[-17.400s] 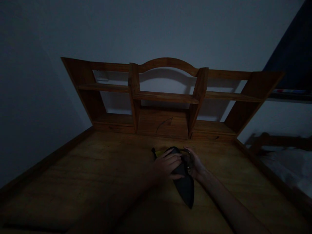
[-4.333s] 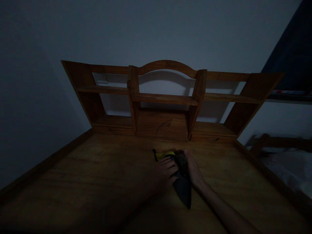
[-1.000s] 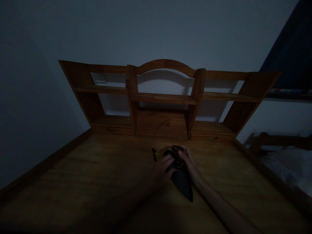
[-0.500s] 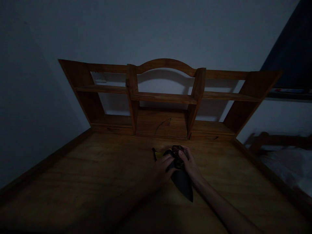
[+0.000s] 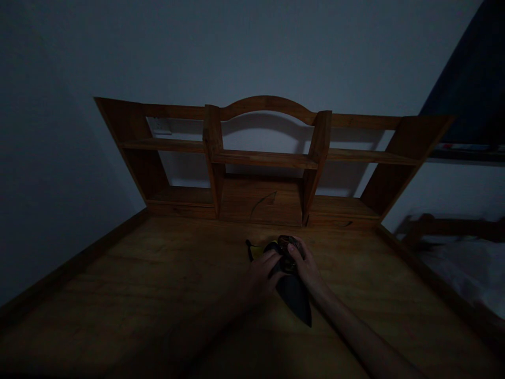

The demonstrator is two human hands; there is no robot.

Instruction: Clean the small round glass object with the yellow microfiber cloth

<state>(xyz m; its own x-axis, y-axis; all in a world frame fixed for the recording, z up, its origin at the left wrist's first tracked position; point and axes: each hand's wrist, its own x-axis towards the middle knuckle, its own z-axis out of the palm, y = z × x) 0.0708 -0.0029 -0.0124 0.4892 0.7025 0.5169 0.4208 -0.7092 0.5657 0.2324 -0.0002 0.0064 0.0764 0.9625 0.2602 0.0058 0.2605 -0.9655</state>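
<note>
The light is dim and detail is poor. On the wooden desk lies a dark object (image 5: 295, 301) with a flat, tapering end that points toward me; its exact kind cannot be made out. Yellow and black parts (image 5: 257, 251) show at its far left. A glossy dark brown piece (image 5: 286, 245) sits at its upper end. My right hand (image 5: 303, 263) is closed round this piece, thumb on top. From the left, my left hand (image 5: 265, 273) closes on the dark object's middle, fingers bent over it and thumb below. The hands hide much of the object between them.
A wooden shelf unit (image 5: 264, 158) with cubbies and small drawers stands along the back of the desk (image 5: 158, 284). Raised edges run down both sides of the desk. At the right are a dark panel (image 5: 465, 95) and pale fabric (image 5: 469, 268).
Both hands keep nearly the same place and grip. The view has shifted very slightly.
</note>
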